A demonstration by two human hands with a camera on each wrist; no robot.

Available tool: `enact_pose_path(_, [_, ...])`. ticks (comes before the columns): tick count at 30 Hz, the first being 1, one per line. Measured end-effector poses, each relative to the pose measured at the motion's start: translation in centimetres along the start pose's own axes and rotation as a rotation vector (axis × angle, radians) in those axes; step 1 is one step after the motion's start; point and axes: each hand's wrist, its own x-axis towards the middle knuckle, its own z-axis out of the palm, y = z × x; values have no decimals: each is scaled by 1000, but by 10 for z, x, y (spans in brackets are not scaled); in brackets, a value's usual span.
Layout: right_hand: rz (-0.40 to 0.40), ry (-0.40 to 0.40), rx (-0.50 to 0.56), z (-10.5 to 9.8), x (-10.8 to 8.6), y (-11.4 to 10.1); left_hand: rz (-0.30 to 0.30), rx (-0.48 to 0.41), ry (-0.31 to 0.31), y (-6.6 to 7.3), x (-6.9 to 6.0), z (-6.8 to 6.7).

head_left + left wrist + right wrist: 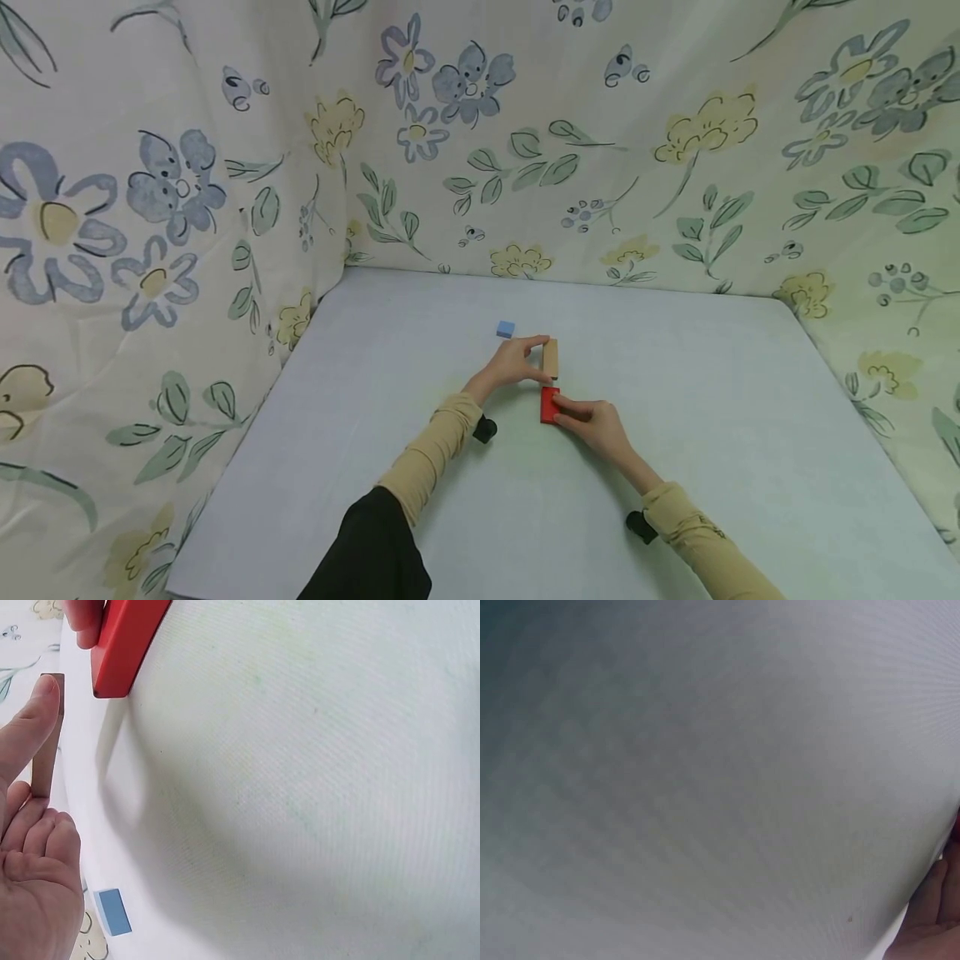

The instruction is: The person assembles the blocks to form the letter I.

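Sleeves reach in from the near side of the table, and from my distant seat I see a small black camera slung under the left wrist. Nearest of the blocks is the red block, around the middle of the table; the right hand pinches it from the side nearer the table's right edge. I cannot tell whether it rests flat or is slightly lifted. That grip sits on one side, so I judge an uneven squeeze could twist the block.

Just beyond, towards the far edge, the left hand clamps the wooden block end to end, thumb on the near end. That thumb lies close to the red block, so bringing the two together could trap it or knock either block askew. Pressing only on the ends, the hold might also let the wood roll.

Farther still, left of the far edge's middle, lies the blue block; a careless left knuckle could nudge it. Past the far edge hangs a flowered curtain.
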Motion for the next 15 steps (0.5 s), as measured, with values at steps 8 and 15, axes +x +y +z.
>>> enact_pose_path(8, [-4, -1, 30, 2, 1, 3, 13, 38, 4, -2, 1, 3])
enact_pose_path(15, [-1, 3, 43, 2, 1, 4, -17, 49, 7, -3, 2, 5])
